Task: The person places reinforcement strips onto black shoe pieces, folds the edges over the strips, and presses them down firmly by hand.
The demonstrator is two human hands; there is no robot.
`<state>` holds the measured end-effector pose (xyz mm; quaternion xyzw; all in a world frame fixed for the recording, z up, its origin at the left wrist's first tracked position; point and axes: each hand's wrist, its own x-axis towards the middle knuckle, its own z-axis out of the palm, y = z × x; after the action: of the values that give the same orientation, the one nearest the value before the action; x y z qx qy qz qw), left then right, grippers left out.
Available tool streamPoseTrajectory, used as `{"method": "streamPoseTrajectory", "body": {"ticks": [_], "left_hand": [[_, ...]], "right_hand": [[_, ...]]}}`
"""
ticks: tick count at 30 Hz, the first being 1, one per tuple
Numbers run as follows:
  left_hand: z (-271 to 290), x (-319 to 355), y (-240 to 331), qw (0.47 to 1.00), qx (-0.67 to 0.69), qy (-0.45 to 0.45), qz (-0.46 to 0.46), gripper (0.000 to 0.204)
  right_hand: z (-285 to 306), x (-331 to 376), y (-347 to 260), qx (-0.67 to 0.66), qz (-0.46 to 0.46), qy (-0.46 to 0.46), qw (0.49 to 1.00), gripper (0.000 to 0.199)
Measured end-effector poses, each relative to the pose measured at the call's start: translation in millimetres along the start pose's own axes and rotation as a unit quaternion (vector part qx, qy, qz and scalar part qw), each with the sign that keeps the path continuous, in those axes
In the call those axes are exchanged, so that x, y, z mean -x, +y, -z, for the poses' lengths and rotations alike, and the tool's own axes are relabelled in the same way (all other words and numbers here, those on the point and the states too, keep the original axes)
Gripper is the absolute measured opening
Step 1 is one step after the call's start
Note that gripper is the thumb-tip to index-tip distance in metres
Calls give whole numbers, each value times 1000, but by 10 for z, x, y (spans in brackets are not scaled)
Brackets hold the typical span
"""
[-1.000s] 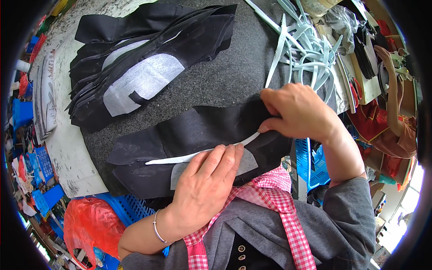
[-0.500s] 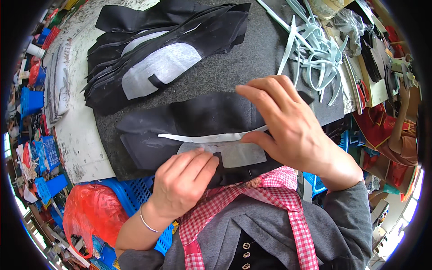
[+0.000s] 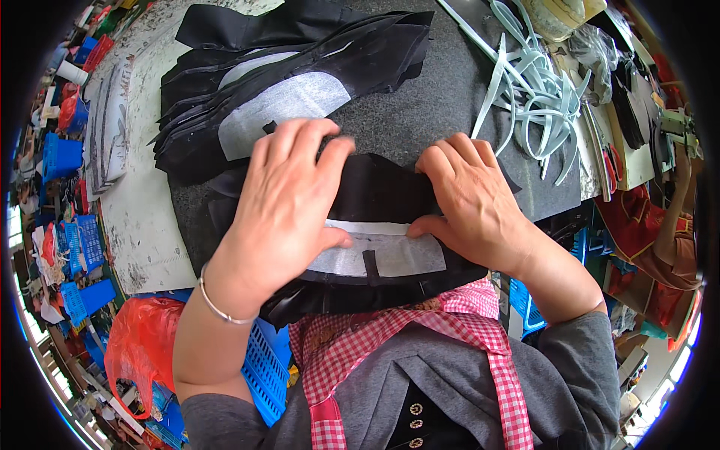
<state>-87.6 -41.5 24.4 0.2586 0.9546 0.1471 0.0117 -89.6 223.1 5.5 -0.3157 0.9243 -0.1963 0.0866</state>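
A black sheet-material piece [image 3: 382, 187] lies near me at the table's front edge, with a pale grey patch [image 3: 409, 259] on it. Along the patch's far side runs a narrow white strip [image 3: 367, 226], its left end hidden under my left hand [image 3: 289, 199]. That hand spreads over the piece, fingers apart toward its far edge, thumb on the patch. My right hand [image 3: 476, 199] grips the piece from the right, fingers bent over the far edge and thumb by the strip. Beyond is a stack of similar black pieces [image 3: 300, 90], the top one bearing a pale patch.
Pale blue-green strips [image 3: 536, 97] lie tangled at the far right, by scissors with red handles [image 3: 615, 166]. A blue basket [image 3: 262, 375] and a red plastic bag [image 3: 142, 345] are at my lower left. Another person's arm [image 3: 667, 232] shows at the right.
My left hand has moved from the patch's near side up across the piece, its fingers now spread. My right hand's fingers have bent down over the far edge. The strip's left end is now covered.
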Motion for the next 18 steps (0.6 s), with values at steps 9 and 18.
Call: {"method": "streamPoseTrajectory", "body": {"ticks": [9, 18], "left_hand": [[121, -176, -61, 987, 95, -115, -65, 65], [-65, 339, 313, 995, -16, 3, -98, 23]], "right_hand": [[-70, 64, 0, -59, 13, 37, 998, 58], [-200, 282, -26, 36, 216, 113, 969, 37]]}}
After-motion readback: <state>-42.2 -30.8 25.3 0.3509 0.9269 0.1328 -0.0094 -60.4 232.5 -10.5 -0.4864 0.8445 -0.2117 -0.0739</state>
